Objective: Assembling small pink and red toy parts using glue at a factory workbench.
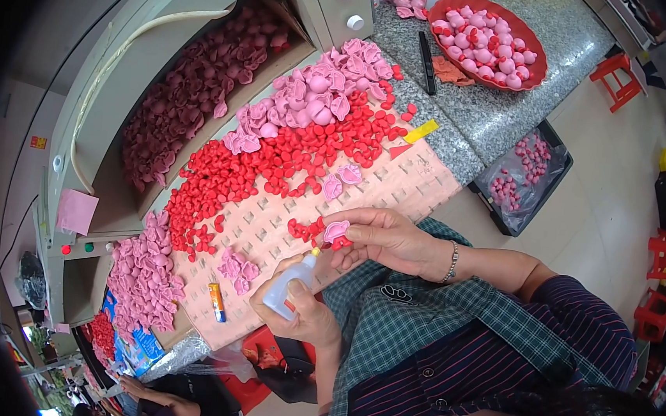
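Note:
My left hand (305,319) is wrapped round a translucent white squeeze bottle (289,283), tilted up with its yellow tip (315,251) close to my right hand. Between the thumb and fingers of my right hand (385,239) is a small pink frilled plastic piece (336,230), with red (341,244) showing at its lower edge. Just left of those fingertips, a few loose red pieces (304,229) lie on the pale pink board (252,237). Two pink frilled pieces (341,180) rest beyond my right hand, and a small cluster of pink ones (237,270) lies left of the bottle.
Heaps of red pieces (218,172) and pink pieces (144,271) cover the board's far side, before a grey machine (103,151). A glue stick (217,303) lies near the left edge. Right: a red bowl (543,68) of pink parts, a black crate (559,171). Another person's hand (135,388) shows lower left.

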A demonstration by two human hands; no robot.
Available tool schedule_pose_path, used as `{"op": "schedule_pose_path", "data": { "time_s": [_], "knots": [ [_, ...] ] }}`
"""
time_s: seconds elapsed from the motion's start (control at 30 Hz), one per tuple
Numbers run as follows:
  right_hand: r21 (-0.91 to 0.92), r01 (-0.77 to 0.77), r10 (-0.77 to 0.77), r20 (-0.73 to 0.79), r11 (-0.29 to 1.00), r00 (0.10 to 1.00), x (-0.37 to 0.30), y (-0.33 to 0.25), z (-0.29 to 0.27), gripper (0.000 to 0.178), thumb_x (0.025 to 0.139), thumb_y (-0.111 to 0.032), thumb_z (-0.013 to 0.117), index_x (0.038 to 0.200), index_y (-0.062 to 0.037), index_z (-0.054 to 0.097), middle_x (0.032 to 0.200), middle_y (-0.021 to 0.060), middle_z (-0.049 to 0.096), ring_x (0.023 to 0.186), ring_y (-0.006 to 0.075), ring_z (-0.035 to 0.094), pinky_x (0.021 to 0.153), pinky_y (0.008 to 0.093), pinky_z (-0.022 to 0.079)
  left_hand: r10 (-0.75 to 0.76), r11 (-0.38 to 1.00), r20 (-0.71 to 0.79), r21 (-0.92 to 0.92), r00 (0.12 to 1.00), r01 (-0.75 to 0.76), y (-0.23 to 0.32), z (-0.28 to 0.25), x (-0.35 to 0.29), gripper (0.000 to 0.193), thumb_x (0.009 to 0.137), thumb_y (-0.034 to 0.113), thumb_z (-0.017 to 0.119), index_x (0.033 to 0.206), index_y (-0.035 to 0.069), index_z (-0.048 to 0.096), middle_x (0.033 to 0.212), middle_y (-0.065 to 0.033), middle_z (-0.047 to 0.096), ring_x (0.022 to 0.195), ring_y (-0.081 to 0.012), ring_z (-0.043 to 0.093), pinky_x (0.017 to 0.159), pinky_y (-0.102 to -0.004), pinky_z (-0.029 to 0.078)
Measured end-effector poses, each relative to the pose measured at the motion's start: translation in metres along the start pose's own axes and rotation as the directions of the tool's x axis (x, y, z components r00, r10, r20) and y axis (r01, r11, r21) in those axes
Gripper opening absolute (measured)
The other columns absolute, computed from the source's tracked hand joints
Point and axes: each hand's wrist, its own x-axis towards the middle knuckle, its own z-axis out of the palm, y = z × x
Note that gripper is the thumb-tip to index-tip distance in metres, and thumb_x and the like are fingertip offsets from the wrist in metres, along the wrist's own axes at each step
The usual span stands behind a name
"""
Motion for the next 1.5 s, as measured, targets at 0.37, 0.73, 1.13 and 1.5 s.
{"op": "schedule_pose_path", "data": {
  "time_s": [0.37,0.73,1.13,1.5],
  "knots": [
    [0.002,-0.012,0.012,0.005,1.000,1.000,-0.0001,-0.0019,0.0028,0.045,0.102,-0.019,0.052,0.143,-0.0019,0.044,0.111,0.0161,0.067,0.099,0.0233,0.069,0.089,0.0363,0.056,0.049,0.998,0.032,-0.041,0.998,-0.048,-0.0030,0.0012,-0.0018,0.027,0.091,0.014,0.060,0.101,-0.006,0.045,0.093,-0.0261,0.064,0.081,-0.0280,0.065,0.072,-0.0363,0.055],
    [0.012,0.012,-0.012,-0.003,1.000,1.000,-0.0019,-0.0047,0.0054,0.046,0.102,-0.020,0.053,0.143,-0.0030,0.043,0.109,0.0189,0.068,0.100,0.0242,0.069,0.091,0.0365,0.055,0.036,0.999,0.020,-0.031,0.999,-0.036,-0.0042,0.0005,-0.0049,0.028,0.091,0.014,0.061,0.105,-0.006,0.046,0.097,-0.0239,0.063,0.083,-0.0248,0.064,0.073,-0.0341,0.054],
    [0.034,0.054,-0.053,-0.016,0.998,0.998,-0.0012,-0.0008,0.0023,0.044,0.102,-0.013,0.052,0.143,-0.0015,0.043,0.111,0.0189,0.066,0.106,0.0276,0.067,0.089,0.0352,0.056,0.022,1.000,-0.003,0.010,1.000,-0.021,-0.0006,0.0006,-0.0042,0.024,0.089,0.008,0.059,0.103,-0.007,0.047,0.097,-0.0249,0.063,0.083,-0.0259,0.065,0.074,-0.0348,0.055],
    [0.086,0.089,-0.090,0.003,0.992,0.996,-0.0004,-0.0005,0.0029,0.044,0.102,-0.014,0.051,0.143,-0.0035,0.043,0.128,0.0138,0.058,0.110,0.0299,0.066,0.089,0.0382,0.058,-0.043,0.989,0.044,-0.143,0.998,0.049,-0.0066,0.0009,-0.0091,0.030,0.095,0.021,0.057,0.109,-0.004,0.048,0.096,-0.0225,0.064,0.087,-0.0266,0.064,0.083,-0.0381,0.053]
  ]
}}
